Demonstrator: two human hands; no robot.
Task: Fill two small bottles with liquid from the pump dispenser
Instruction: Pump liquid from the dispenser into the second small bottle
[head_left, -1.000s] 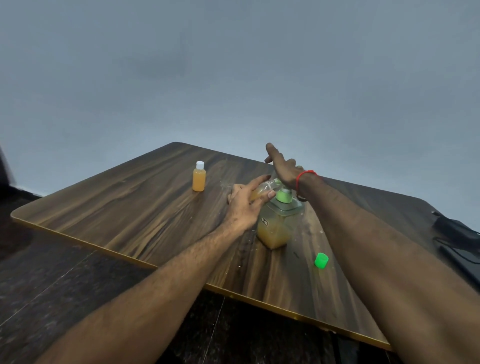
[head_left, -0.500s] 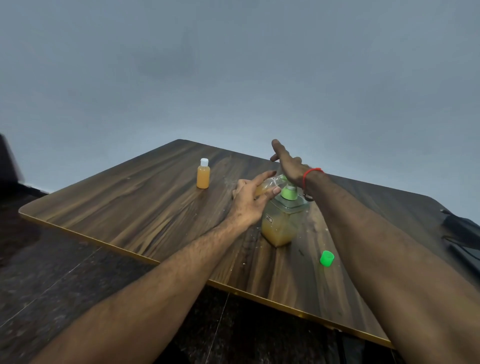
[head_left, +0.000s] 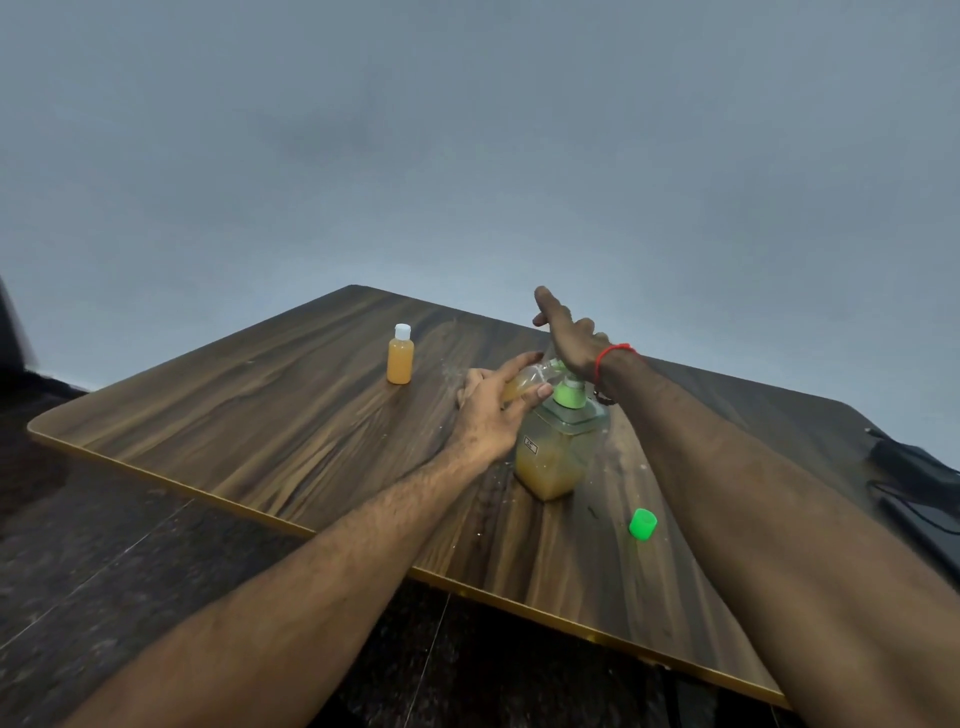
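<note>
A clear square pump dispenser (head_left: 556, 457) with a green pump collar stands mid-table, about half full of orange liquid. My left hand (head_left: 491, 410) grips a small clear bottle (head_left: 524, 383), tilted with its mouth at the dispenser's spout, partly holding orange liquid. My right hand (head_left: 569, 338) rests palm-down on the pump head with its fingers straight and stretched forward. A second small bottle (head_left: 400, 356), full of orange liquid and closed with a white cap, stands upright farther back on the left. A loose green cap (head_left: 643, 524) lies right of the dispenser.
The wooden table (head_left: 260, 415) has a gold-edged front rim, with small drops spilt around the dispenser. Dark cables and a black device (head_left: 914, 478) lie at the table's right edge. Dark floor shows below the table, and a plain grey wall stands behind it.
Both hands stay at the dispenser, the left holding the small bottle at the spout and the right on the pump head. Only the camera view has shifted slightly.
</note>
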